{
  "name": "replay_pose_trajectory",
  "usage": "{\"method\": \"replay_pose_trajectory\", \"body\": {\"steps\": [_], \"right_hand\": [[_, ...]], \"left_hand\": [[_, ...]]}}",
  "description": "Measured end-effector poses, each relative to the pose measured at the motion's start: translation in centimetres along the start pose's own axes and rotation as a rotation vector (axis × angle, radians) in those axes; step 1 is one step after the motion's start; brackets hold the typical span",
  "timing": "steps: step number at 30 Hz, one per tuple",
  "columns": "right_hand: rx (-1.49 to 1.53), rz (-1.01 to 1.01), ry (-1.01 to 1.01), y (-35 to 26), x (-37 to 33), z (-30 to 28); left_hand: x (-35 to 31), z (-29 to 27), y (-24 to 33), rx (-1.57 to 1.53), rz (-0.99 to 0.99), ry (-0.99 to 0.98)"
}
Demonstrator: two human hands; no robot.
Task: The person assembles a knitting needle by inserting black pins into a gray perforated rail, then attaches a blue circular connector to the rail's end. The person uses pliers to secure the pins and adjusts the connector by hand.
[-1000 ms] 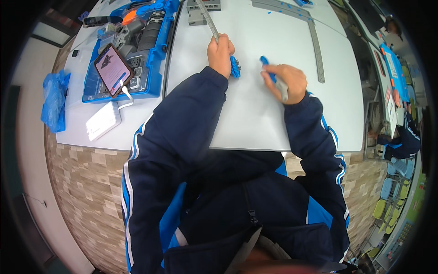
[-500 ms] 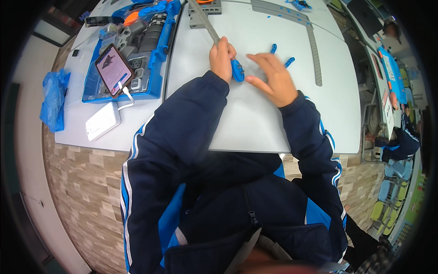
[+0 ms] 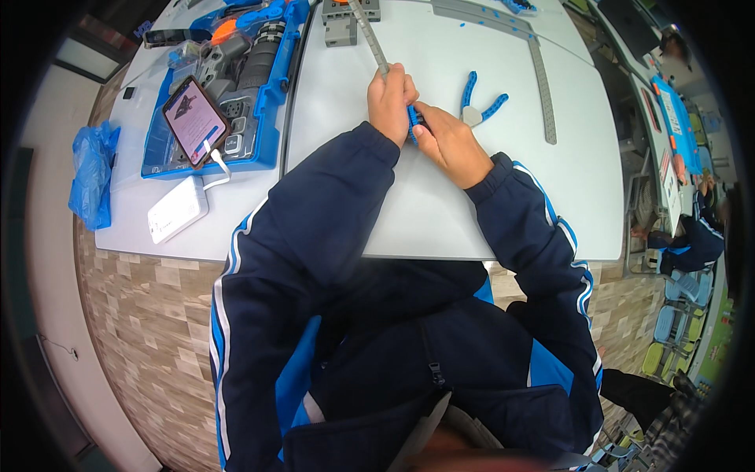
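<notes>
My left hand (image 3: 388, 104) is closed around the lower end of a long, thin grey beam (image 3: 368, 35), which sticks up and away over the table. Beside that grip is a blue toothed-looking part (image 3: 413, 130), mostly hidden between my hands. Thumb and fingers of my right hand (image 3: 454, 148) are pressed onto this blue part from the right. Just past the right hand lies a V-shaped thing (image 3: 472, 115) with two blue arms and a pale grey head, like small pliers.
A blue case (image 3: 271, 134) full of grey parts stands at the left, with a phone (image 3: 195, 122) leaning on it, cabled to a white power bank (image 3: 178, 209). Grey perforated beams (image 3: 543, 94) lie far right. Grey blocks (image 3: 340, 31) sit at the far edge.
My right hand has moved left and closed onto the blue part, uncovering the V-shaped thing. My left hand and the grey beam have shifted slightly right.
</notes>
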State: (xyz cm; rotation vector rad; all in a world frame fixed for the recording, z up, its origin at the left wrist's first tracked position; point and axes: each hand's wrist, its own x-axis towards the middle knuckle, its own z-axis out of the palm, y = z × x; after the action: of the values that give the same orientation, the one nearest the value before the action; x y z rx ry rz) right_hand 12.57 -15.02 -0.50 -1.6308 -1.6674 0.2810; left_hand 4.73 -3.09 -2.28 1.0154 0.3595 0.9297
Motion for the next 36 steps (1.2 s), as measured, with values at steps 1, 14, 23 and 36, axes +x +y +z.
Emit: {"method": "replay_pose_trajectory", "body": {"steps": [1,14,23,36], "right_hand": [[-0.003,-0.005,0.001,0.0,-0.1,0.0],[0.195,0.083,0.021,-0.5,0.2,-0.8],[-0.084,-0.047,0.188,0.8,0.0,-0.4],[-0.415,-0.231,0.27,3.3,0.4,-0.9]], "left_hand": [[0.0,0.1,0.1,0.006,-0.001,0.002],[-1.0,0.7,1.6,0.632,0.226,-0.049],[-2.1,1.0,0.5,0.374,0.238,-0.189],[-2.2,-0.6,-0.5,0.638,-0.09,-0.278]]}}
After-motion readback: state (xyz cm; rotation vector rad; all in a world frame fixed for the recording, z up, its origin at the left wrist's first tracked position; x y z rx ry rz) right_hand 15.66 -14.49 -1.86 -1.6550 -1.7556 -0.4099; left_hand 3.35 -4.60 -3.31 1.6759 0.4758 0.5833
